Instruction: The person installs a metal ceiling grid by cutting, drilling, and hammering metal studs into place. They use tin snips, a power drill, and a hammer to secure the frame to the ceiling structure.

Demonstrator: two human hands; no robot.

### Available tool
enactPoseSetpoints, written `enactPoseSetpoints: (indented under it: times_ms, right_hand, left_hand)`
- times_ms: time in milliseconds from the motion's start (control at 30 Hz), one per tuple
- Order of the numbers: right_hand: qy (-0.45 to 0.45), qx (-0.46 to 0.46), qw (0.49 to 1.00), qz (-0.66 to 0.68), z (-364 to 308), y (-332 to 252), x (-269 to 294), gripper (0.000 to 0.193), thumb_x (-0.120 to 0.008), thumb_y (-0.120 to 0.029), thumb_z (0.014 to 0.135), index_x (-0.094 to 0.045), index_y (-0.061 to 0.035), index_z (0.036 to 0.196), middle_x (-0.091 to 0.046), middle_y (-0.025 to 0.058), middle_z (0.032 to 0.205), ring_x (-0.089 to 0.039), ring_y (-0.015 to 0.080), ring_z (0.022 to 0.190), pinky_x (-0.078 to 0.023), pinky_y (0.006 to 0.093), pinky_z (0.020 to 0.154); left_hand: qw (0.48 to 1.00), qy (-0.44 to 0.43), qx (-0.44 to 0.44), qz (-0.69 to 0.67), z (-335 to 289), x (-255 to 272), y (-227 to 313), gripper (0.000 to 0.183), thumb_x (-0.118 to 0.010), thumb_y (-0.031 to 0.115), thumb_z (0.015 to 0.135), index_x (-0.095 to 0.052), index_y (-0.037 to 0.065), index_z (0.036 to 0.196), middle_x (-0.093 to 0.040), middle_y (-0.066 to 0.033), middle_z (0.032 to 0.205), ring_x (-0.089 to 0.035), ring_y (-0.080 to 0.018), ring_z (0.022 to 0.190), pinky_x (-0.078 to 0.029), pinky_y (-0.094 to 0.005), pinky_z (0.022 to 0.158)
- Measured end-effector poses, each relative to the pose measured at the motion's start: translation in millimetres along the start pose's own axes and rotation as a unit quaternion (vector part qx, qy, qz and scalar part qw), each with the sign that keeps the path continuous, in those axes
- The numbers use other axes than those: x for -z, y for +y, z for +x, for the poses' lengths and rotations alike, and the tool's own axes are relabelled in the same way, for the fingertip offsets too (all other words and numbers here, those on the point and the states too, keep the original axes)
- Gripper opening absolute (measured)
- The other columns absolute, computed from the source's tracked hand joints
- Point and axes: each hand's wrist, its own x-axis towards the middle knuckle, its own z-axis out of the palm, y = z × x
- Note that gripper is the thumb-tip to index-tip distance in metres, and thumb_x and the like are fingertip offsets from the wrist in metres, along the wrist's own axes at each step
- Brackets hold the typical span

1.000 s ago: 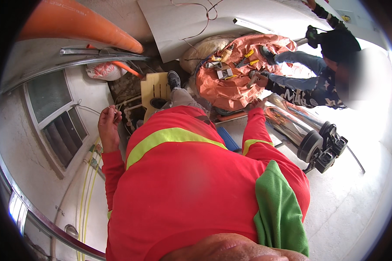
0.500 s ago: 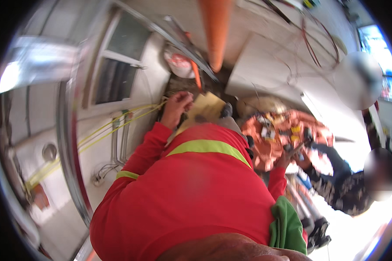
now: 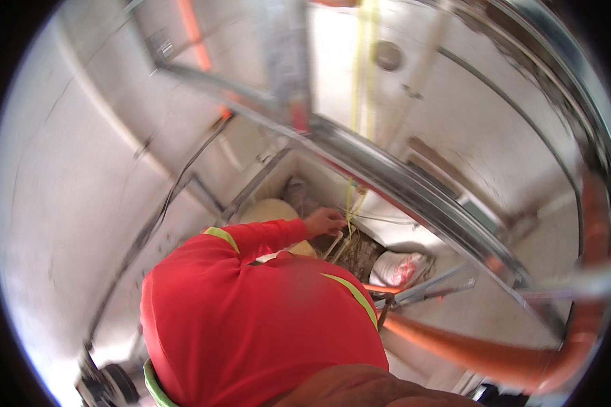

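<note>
My left hand [image 3: 324,222] reaches out past my chest in a red sleeve with a yellow-green band. Its fingers are bent and drawn together, and what they hold, if anything, is too small and blurred to name. Just beyond the fingertips hang thin yellow cords [image 3: 351,203], running down from the wall above. Whether the fingers touch the cords I cannot tell. Below the hand, a round pale-yellow thing [image 3: 275,211] is partly covered by my arm. My right hand is not in view.
A metal channel frame [image 3: 400,183] crosses slantwise in front of me. A thick orange pipe [image 3: 475,349] runs low at the right. Near the wall lies a white sack [image 3: 395,269] with red print. A dark cable [image 3: 176,190] hangs at the left.
My view has swung left toward the wall and metal frame. The co-worker, the orange-red sheet with tools and my right hand have gone out of view. My left hand's fingers stay drawn together.
</note>
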Motion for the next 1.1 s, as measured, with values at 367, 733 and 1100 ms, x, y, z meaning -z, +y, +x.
enactPoseSetpoints:
  times_ms: [367, 733, 1100]
  right_hand:
    - [-0.314, 0.335, 0.886, -0.066, 159.8, -263.8, 29.8, 0.052, -0.083, -0.03, 0.084, -0.062, 0.0012, 0.12, -0.067, 0.0111, 0.091, -0.064, 0.0196, 0.083, -0.052, 0.0372, 0.073]
    - [-0.46, 0.363, 0.809, 0.044, 91.1, -513.9, -36.5, 0.027, -0.077, -0.018, 0.091, -0.061, -0.008, 0.11, -0.056, -0.0037, 0.076, -0.046, 0.0052, 0.057, -0.038, 0.0241, 0.051]
    - [-0.403, 0.36, 0.841, -0.011, 50.2, -536.7, 20.9, 0.031, -0.078, -0.011, 0.09, -0.061, -0.008, 0.115, -0.058, -0.0035, 0.077, -0.049, 0.005, 0.058, -0.04, 0.0224, 0.052]
  left_hand:
    - [0.745, 0.615, -0.241, 0.096, -217.2, 311.2, 96.9, 0.022, -0.068, 0.019, 0.099, -0.071, -0.003, 0.101, -0.068, -0.0029, 0.083, -0.062, -0.0107, 0.073, -0.053, -0.0275, 0.067]
    - [0.564, 0.453, -0.53, -0.441, -170.6, 391.6, 253.5, 0.011, -0.069, 0.013, 0.099, -0.066, 0.002, 0.099, -0.067, -0.0055, 0.086, -0.066, -0.0144, 0.076, -0.055, -0.0259, 0.067]
    - [0.363, 0.552, -0.556, -0.504, -132.6, 380.6, 292.2, 0.009, -0.071, -0.001, 0.091, -0.064, -0.002, 0.097, -0.069, -0.0088, 0.084, -0.065, -0.016, 0.069, -0.051, -0.0279, 0.061]
